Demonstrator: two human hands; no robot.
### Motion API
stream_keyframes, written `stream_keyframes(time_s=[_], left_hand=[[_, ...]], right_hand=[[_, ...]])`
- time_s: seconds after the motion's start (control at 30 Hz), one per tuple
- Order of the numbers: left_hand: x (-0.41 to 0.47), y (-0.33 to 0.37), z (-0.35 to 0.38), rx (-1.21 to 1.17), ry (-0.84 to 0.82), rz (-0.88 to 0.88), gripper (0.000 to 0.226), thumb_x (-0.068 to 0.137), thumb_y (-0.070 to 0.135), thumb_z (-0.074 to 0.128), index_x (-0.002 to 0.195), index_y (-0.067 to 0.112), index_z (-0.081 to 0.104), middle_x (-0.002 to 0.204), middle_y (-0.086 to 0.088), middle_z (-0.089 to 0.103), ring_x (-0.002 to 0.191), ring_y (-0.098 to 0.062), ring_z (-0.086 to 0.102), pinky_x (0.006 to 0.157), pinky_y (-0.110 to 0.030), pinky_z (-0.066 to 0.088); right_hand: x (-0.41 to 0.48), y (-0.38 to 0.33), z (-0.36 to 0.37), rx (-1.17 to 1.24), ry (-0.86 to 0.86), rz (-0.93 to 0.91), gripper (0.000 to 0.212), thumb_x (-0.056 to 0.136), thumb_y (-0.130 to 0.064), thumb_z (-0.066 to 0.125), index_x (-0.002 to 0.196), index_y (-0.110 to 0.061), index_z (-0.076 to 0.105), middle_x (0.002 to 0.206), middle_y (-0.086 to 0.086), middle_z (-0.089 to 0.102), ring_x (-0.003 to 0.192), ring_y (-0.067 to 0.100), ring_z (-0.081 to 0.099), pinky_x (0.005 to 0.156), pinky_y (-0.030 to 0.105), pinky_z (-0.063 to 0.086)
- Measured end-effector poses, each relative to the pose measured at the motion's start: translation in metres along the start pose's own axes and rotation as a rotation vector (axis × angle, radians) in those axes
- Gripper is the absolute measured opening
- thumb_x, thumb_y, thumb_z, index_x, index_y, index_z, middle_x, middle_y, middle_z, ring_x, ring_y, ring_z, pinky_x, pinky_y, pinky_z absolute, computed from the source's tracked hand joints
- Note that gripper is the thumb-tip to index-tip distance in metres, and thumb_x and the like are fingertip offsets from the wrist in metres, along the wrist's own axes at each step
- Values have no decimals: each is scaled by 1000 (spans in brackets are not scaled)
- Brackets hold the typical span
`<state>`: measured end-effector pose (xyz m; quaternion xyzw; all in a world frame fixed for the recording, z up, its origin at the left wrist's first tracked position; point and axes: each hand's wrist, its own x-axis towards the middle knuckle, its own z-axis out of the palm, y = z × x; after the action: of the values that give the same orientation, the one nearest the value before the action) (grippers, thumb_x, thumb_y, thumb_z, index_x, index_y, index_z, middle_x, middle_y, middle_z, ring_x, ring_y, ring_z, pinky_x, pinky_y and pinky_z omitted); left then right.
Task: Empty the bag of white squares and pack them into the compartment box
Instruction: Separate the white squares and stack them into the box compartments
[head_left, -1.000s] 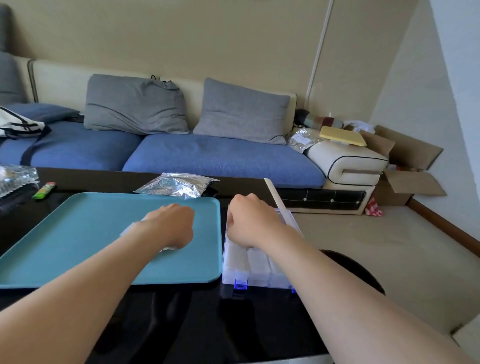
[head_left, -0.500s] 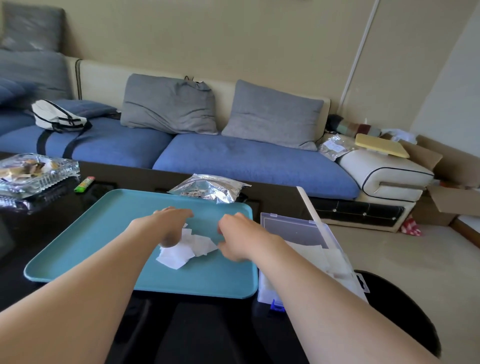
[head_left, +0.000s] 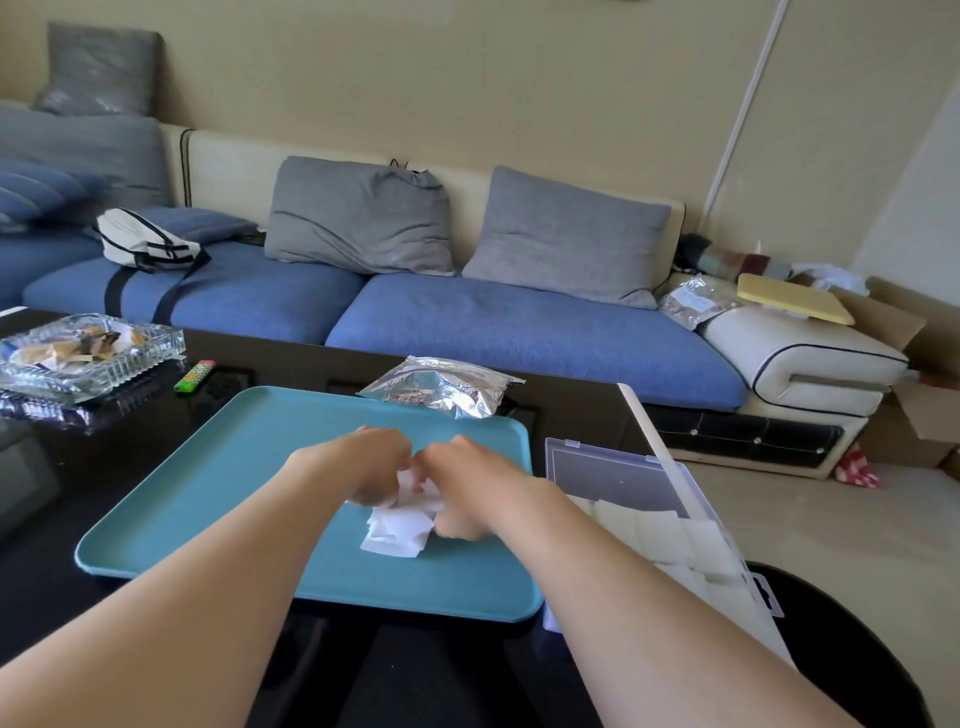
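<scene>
Your right hand (head_left: 467, 493) has crossed from the compartment box (head_left: 623, 467) to your left hand (head_left: 374, 467). Both clutch white squares (head_left: 400, 530); another batch appears ready for packing.

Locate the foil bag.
In the head view, the foil bag lies on the black table just beyond the teal tray, near its far right corner.
</scene>
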<state>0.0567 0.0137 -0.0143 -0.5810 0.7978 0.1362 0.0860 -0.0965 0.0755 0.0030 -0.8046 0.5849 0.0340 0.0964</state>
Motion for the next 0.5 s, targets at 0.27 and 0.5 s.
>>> stream_keyframes(time_s=[0.27,0.5], left_hand=[[-6,7,-9,-177,209,51,21,102,27,54,115,18,67,118,-3,64,104,-23,57,82,-31,43],[-13,20,-19,-537,339,164,20,100,11,52,90,19,67,84,2,69,77,-20,61,62,-24,49]], right_hand=[[-12,16,-8,160,42,124,37,97,-14,55,132,-15,45,122,11,51,99,32,56,73,38,43],[-10,35,-14,704,156,181,17,84,-11,59,99,-17,65,80,1,77,59,13,66,60,27,46]])
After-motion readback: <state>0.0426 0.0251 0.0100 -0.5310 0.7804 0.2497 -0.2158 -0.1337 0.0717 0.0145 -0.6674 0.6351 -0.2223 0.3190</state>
